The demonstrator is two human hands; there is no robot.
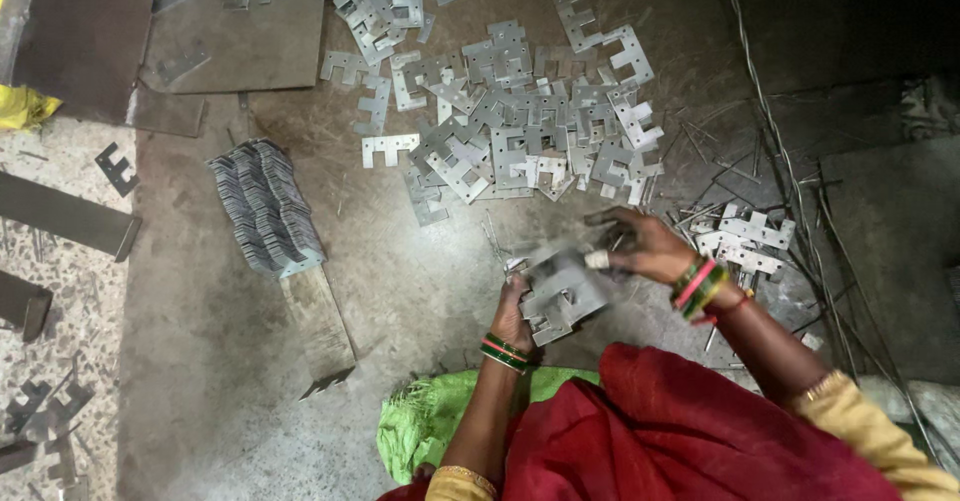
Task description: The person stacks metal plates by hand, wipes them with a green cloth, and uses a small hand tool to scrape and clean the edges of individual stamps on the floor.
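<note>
My left hand point(513, 313) grips a small stack of flat grey E-shaped metal plates point(562, 296) from below. Above the stack's right end hovers my right hand point(640, 244), its fingers spread and touching the top plate; the motion is blurred. Both wrists wear coloured bangles. A large loose heap of the same metal plates point(520, 121) lies on the floor just beyond my hands. Left of it, a neat fanned row of stacked plates point(266, 206) rests on the floor.
A few more plates point(750, 239) lie by my right wrist among thin metal wires point(800, 191). Flat metal sheets point(240, 31) lie at the top left, dark metal bars point(65, 216) at the left edge. My red garment and a green cloth point(430, 416) fill the bottom.
</note>
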